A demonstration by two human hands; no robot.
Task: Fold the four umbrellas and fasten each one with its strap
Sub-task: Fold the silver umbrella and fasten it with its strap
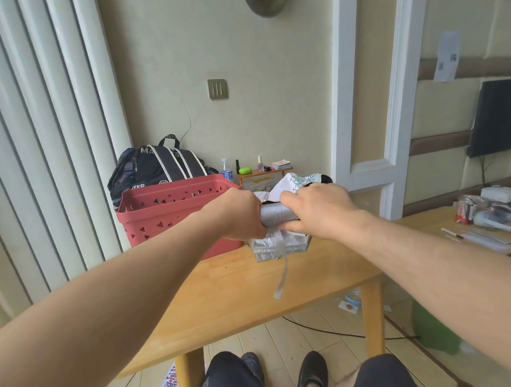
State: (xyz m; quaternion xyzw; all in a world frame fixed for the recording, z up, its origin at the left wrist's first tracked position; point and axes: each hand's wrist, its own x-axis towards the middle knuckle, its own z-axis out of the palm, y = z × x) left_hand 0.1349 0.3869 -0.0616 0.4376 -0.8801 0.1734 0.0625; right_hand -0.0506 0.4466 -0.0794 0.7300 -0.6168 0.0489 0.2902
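Observation:
A silver umbrella [276,215], rolled into a tube, is held above the wooden table [238,286] between both hands. My left hand [240,213] grips its left end. My right hand [320,210] grips the right part, fingers curled over the fabric. Loose silver folds [269,247] hang below onto the table, and its thin strap [283,273] dangles down unfastened. Behind my hands lies a white patterned umbrella [295,182], partly hidden.
A red plastic basket [160,216] stands on the table's far left, a dark backpack [158,166] behind it. A small shelf [262,172] with bottles sits by the wall. Clutter [492,210] covers the right end of the table. My legs and shoes are below.

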